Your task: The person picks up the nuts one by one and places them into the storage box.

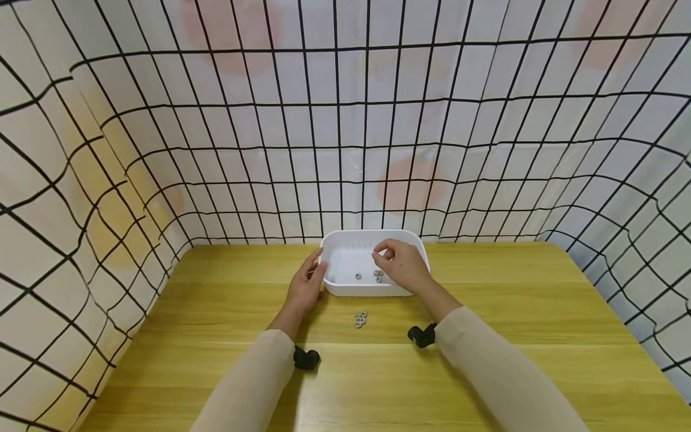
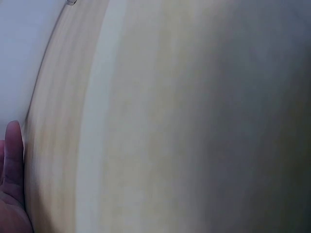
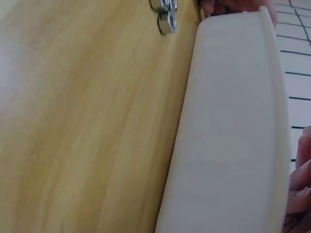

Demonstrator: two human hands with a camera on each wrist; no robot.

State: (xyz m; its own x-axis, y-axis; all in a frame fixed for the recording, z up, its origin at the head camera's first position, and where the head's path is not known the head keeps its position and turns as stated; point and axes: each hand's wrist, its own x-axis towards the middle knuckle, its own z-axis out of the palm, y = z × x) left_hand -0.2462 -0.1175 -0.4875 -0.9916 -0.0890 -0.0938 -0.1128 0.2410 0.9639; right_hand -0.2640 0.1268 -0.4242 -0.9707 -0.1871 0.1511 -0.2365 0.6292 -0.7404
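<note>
A white tray (image 1: 372, 290) with rounded corners stands at the back of the table. My left hand (image 1: 306, 287) rests against its left side, fingers along the outer wall and thumb near the front left corner. In the left wrist view the straight thumb (image 2: 14, 155) lies beside the tray wall. My right hand (image 1: 402, 263) is over the tray's right part, thumb and index finger bent towards each other; I cannot tell whether something small is between them. One metal nut (image 1: 358, 276) and a small cluster of nuts (image 1: 378, 276) lie on the tray floor.
In front of the tray, several nuts (image 1: 360, 319) lie in a group on the wooden table (image 1: 367, 378). A black grid net (image 1: 351, 147) before a pale cloth encloses the back and sides. Small black devices (image 1: 306, 359) are worn at both wrists.
</note>
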